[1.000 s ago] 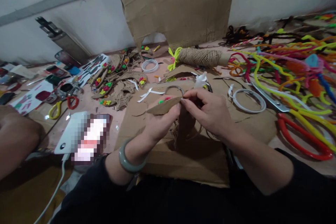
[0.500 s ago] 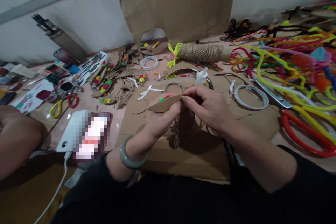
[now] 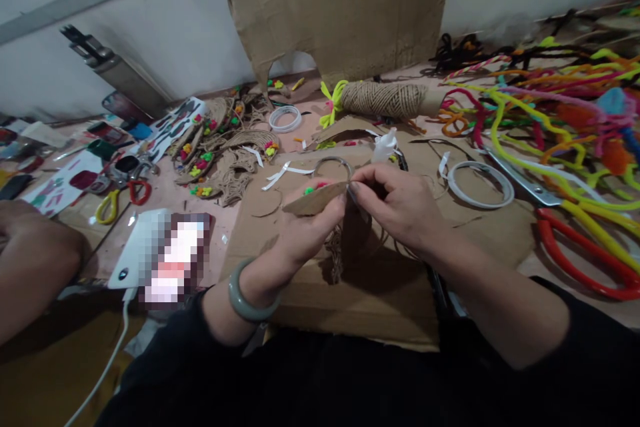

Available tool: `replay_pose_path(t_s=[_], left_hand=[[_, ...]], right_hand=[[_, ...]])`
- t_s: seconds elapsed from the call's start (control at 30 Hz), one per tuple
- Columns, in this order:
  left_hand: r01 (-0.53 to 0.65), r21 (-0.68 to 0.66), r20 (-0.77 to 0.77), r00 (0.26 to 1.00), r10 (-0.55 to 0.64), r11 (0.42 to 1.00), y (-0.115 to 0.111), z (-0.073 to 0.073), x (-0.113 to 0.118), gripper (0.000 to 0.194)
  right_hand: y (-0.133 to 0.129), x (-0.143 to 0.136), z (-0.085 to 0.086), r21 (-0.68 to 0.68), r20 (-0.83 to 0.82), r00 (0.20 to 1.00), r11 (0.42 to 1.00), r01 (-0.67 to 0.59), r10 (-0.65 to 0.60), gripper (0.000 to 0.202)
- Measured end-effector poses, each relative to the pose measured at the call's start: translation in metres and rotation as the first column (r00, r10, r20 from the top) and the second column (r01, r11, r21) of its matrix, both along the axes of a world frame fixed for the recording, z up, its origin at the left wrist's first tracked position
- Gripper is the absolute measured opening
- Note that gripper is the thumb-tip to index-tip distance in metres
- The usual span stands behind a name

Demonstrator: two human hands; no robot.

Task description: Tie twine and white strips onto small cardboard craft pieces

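Note:
My left hand [image 3: 307, 233], with a bangle at the wrist, grips a curved cardboard piece [image 3: 317, 200] tilted above the work surface. Green and pink bits show just behind its upper edge. At the piece's right end, the thumb and fingers of my right hand [image 3: 403, 203] are pinched together; anything thin between the fingertips is too small to make out. Braided twine [image 3: 336, 260] hangs beneath the left hand. Both hands are over a cardboard sheet [image 3: 350, 307].
Large red-and-yellow-handled scissors [image 3: 585, 247] lie at right beside a tape roll [image 3: 481, 185]. A twine spool [image 3: 383, 100] and a glue bottle [image 3: 385, 145] are behind the hands. At left are a phone [image 3: 175, 260], a power bank [image 3: 140, 247] and another person's arm [image 3: 37, 267].
The right fingertips have shifted very slightly at the cardboard's right end. Otherwise the two hands keep the same hold and place.

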State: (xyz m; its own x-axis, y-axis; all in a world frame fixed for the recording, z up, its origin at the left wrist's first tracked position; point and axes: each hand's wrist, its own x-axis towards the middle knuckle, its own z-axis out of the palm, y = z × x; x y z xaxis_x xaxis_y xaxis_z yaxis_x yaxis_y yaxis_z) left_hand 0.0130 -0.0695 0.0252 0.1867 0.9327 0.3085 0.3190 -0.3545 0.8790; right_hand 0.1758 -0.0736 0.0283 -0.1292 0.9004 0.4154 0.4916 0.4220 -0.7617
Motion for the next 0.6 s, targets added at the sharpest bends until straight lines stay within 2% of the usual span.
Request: replay_pose_path(t_s=[0.27,0.43,0.6], left_hand=[[-0.002,-0.017,0.018,1.000,0.002,1.000,-0.0023,0.0033,0.0028,0.013],[-0.019,-0.049,0.022,1.000,0.020,0.999,-0.0013,-0.0002,0.0013,0.008],[-0.003,-0.013,0.007,1.000,0.003,1.000,0.0000,-0.0016,0.0003,0.005]], right_hand=[[-0.0004,-0.0005,0.0003,0.037,0.053,0.998,0.999,0.032,-0.033,0.012],[0.0001,0.0004,-0.0018,0.037,0.036,0.999,0.999,0.022,-0.023,0.014],[-0.0002,-0.0004,-0.0023,0.042,0.025,1.000,0.999,0.010,-0.011,0.011]])
